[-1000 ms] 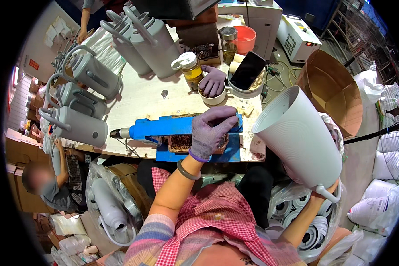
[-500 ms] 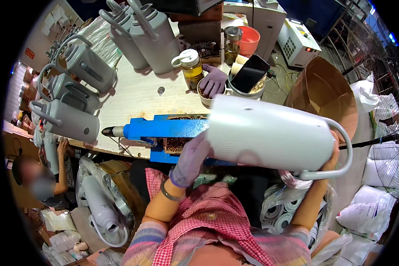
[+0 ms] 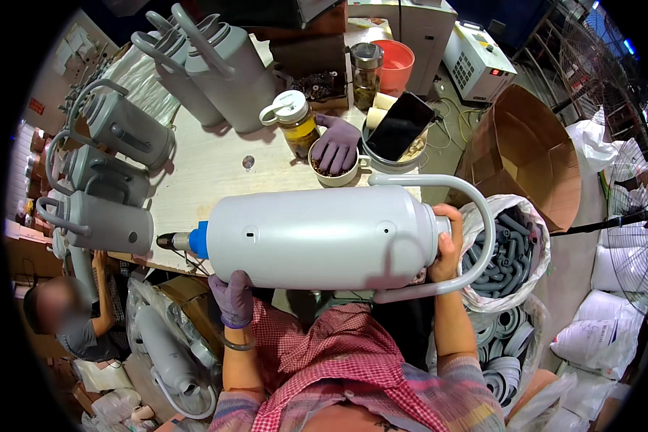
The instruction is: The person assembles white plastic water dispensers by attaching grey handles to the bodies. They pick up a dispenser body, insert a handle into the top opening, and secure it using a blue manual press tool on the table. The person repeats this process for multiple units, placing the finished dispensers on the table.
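A pale grey insulated jug (image 3: 317, 234) with a big looped handle (image 3: 487, 216) lies on its side across the middle of the head view. My right hand (image 3: 446, 243), bare, grips it by the neck at the right end. In a purple glove, my left hand (image 3: 234, 299) holds its lower edge near the base at the left end. Two small holes show in the jug's upward side. Behind its base, a blue fixture (image 3: 199, 240) with a black-tipped metal spindle (image 3: 171, 241) pokes out; the jug hides the rest of the fixture.
Several grey jugs (image 3: 230, 72) stand on the bench (image 3: 201, 162). Beyond my jug are a lidded bottle (image 3: 295, 126), a cup (image 3: 338, 176) with a glove (image 3: 336, 144), and a phone (image 3: 401, 126). A sack of grey handles (image 3: 500, 255) sits at right. A co-worker (image 3: 79, 309) is at far left.
The jug has moved left and levelled out, now covering most of the blue fixture. My left hand has shifted left along with its base; my right hand has come left too, still at the neck.
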`<state>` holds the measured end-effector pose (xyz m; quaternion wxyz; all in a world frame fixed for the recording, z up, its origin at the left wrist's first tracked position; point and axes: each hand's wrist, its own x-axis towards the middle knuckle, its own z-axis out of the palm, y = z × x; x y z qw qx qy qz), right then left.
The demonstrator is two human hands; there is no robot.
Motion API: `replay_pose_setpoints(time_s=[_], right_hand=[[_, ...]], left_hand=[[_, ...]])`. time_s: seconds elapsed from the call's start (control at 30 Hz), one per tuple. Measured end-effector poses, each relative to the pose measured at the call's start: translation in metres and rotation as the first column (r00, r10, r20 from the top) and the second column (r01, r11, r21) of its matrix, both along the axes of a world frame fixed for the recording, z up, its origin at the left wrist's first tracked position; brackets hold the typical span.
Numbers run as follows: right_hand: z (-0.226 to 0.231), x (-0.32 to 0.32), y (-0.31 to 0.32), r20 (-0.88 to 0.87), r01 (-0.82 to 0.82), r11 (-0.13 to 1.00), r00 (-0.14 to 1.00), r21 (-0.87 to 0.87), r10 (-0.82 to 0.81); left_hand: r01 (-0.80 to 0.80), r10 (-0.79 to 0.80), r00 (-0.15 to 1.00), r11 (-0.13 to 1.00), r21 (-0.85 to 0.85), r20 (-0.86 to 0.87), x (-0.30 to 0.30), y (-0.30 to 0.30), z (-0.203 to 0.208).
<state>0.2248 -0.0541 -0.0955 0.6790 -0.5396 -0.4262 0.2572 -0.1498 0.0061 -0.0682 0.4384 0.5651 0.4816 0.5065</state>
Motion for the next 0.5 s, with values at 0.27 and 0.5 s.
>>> replay_pose_setpoints(time_s=[0.27, 0.5], right_hand=[[-0.006, 0.005, 0.004, 0.117, -0.020, 0.998, 0.993, 0.063, 0.013], [-0.005, 0.006, 0.007, 0.134, -0.031, 0.997, 0.991, 0.074, 0.021]], left_hand=[[-0.035, 0.048, 0.948, 0.998, -0.047, 0.316, 0.002, -0.001, -0.014], [-0.028, 0.043, 0.944, 0.998, -0.050, 0.326, -0.002, -0.002, -0.019]])
